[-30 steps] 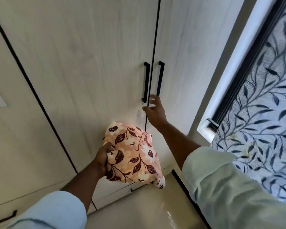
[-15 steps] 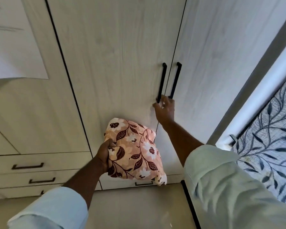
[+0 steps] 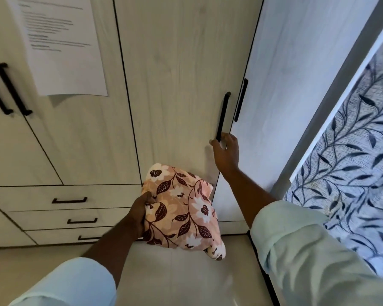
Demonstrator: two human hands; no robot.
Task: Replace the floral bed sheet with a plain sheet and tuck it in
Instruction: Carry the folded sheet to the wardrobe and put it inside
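Up against the wardrobe (image 3: 175, 62) we go, its pale doors filling the view, with a leaf-print curtain (image 3: 352, 162) running down the right side. A printed paper (image 3: 64, 51) hangs on the door to the left, and three drawers (image 3: 69, 199) sit low beneath it.

The floral sheet (image 3: 181, 208) is off the bed and bundled up, held out low in front of the doors, one loose corner dangling towards the floor (image 3: 186, 272). The left hand (image 3: 139, 214) grips it by its left edge, fingers dug into the folds. The right hand (image 3: 227, 153) is on the black handle (image 3: 222, 113), fingers curled round its lower end. No plain sheet is in sight; my guess is it's behind these doors.

Watch the risks. The bundle hangs right in the door's swing, so a pull could knock it. A one-handed hold on bunched cloth may let it slip or unfurl. And pulling from the very bottom of the handle could cost him the grip.
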